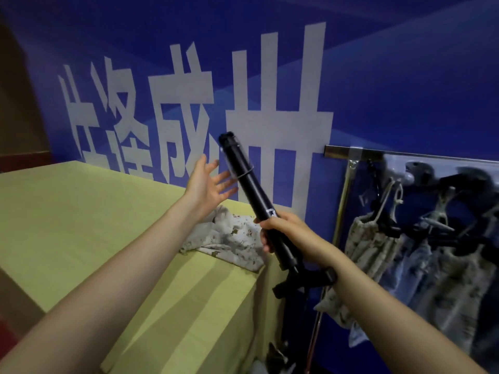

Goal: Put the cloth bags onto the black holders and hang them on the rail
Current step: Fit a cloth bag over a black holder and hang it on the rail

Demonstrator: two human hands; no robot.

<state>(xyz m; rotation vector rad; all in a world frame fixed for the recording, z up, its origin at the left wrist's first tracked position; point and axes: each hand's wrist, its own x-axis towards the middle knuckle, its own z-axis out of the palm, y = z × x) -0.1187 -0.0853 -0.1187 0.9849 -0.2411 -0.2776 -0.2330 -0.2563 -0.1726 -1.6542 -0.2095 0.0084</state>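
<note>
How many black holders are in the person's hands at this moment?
1. The right hand grips one black holder, its top end tilted up to the left. The open left hand holds nothing. More holders seem to hang on the rail, blurred and uncountable.

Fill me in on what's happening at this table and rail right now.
A person is working on hanging cloth bags. The right hand grips a long black holder near its lower end, tilted up toward the blue wall. The left hand is open, fingers spread, reaching toward the holder's upper part without touching it. A patterned cloth bag lies crumpled on the yellow table, not yet on the holder. To the right, several bags already hang from the metal rail.
</note>
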